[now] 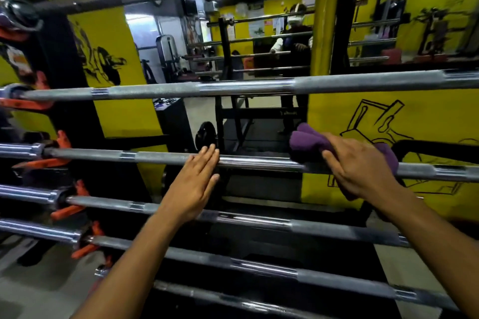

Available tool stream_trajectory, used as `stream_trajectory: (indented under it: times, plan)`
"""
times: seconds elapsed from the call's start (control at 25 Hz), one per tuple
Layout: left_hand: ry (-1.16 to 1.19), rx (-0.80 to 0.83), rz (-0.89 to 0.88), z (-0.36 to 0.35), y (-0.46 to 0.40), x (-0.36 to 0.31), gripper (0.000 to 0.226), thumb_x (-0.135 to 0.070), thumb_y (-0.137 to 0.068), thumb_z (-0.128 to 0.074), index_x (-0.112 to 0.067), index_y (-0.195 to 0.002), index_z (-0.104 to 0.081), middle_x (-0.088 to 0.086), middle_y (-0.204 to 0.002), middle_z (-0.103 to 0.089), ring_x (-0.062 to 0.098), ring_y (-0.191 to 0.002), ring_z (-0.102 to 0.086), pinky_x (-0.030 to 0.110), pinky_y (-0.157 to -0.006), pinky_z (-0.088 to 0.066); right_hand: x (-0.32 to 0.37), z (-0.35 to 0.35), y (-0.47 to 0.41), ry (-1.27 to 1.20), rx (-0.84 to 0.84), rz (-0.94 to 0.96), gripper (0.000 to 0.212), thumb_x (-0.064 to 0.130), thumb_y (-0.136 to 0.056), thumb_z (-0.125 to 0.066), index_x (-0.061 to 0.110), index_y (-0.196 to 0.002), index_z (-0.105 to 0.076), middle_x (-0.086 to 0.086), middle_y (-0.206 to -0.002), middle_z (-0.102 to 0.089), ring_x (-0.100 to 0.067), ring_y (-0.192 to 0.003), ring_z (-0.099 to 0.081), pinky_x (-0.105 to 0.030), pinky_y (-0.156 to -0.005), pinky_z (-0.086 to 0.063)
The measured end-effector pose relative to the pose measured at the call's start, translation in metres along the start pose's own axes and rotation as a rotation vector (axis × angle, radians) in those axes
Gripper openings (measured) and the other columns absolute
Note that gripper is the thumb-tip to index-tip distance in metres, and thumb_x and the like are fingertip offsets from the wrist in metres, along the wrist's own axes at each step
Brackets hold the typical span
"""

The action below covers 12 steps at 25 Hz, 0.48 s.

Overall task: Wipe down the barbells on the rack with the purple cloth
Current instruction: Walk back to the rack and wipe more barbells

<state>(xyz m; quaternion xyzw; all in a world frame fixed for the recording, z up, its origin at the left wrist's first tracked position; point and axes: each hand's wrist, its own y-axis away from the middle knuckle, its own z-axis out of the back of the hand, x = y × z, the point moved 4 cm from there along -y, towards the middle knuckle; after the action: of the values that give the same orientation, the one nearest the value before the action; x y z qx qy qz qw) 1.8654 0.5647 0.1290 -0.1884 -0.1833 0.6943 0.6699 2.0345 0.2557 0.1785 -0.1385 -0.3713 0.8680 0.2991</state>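
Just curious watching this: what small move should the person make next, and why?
Probably slide the right hand with the purple cloth along the bar toward the left hand, since the cloth is wrapped on that bar and the left hand's straight fingers rest on it.

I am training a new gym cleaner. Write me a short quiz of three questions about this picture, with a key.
1. True or false: the left hand grips the barbell.
2. The purple cloth is held by which hand? A) left B) right
3. Fill in: the orange hooks sit at the barbell's ____ end.

Key: 1. False, its straight fingers only rest on it. 2. B, the right hand. 3. left.
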Motion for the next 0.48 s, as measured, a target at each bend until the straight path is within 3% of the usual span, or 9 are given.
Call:
stream_trajectory:
  times: [0.08, 0.24, 0.48]
  plan:
    - [-0.047, 0.050, -0.105, 0.002, 0.001, 0.021, 0.059, -0.039, -0.106, -0.027, -0.020, -0.159, -0.014, -0.003, -0.167, -0.009, 0.010, -0.153, -0.005, 0.041, -0.123, -0.015, 0.018, -0.008, -0.003, 0.000, -0.051, -0.014, 0.051, 0.042, -0.096, -0.037, 0.010, -0.129, -0.059, -0.015, -0.107, -0.072, -0.035, -0.089, -0.069, -0.046, -0.075, -0.054]
    - [-0.118, 0.145, -0.373, 0.011, -0.004, 0.040, 0.056, -0.030, -0.107, -0.023, -0.017, -0.160, -0.010, -0.002, -0.167, -0.005, 0.014, -0.154, -0.005, 0.038, -0.125, -0.010, 0.054, -0.034, -0.004, 0.181, 0.063, -0.094, 0.049, 0.050, -0.093, -0.037, 0.019, -0.120, -0.064, -0.005, -0.099, -0.071, -0.030, -0.087, -0.063, -0.044, -0.081, -0.042]
    - [-0.123, 0.226, -0.653, 0.023, -0.025, 0.070, 0.062, -0.014, -0.099, -0.028, -0.020, -0.159, -0.015, -0.003, -0.166, -0.014, 0.013, -0.152, -0.014, 0.032, -0.123, -0.015, 0.061, -0.040, -0.005, 0.209, -0.104, -0.287, 0.037, 0.051, -0.085, -0.046, 0.019, -0.089, -0.065, -0.003, -0.080, -0.067, -0.030, -0.078, -0.060, -0.043, -0.082, -0.037]
